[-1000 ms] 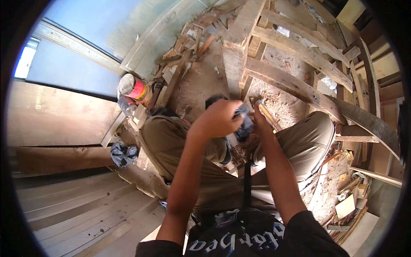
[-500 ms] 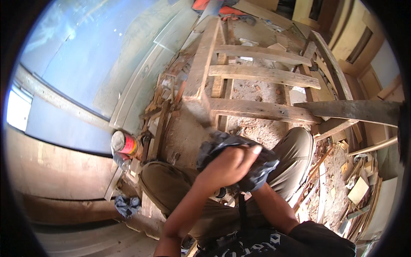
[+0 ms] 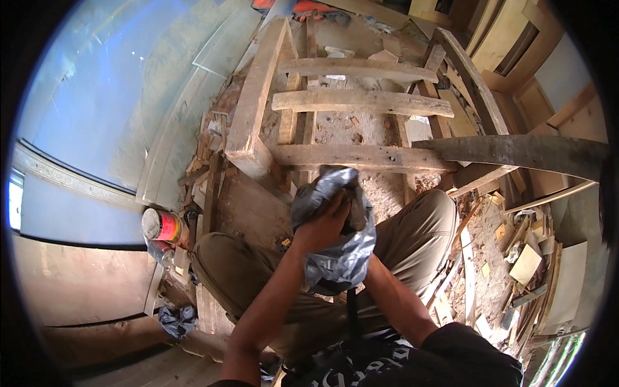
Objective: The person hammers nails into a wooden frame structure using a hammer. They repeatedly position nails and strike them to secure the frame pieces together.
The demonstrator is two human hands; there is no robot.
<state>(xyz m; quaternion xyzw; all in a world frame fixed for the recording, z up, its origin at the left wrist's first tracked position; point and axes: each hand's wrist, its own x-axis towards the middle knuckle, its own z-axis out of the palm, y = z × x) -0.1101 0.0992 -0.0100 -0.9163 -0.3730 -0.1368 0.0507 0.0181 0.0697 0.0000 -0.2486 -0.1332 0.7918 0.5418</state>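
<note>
We see the left hand clenched on a crumpled grey plastic bag, held above the lap. The bag wraps over the right hand, whose grip we cannot tell.

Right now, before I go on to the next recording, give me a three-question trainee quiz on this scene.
1. True or false: the left hand grips the grey plastic bag.
2. Where is the tin with the red band? A) left of the person's knee B) on the wooden frame C) inside the bag
3. Is the right hand visible?

Key: 1 true. 2 A. 3 No, the bag hides it; only the right forearm shows.
</note>
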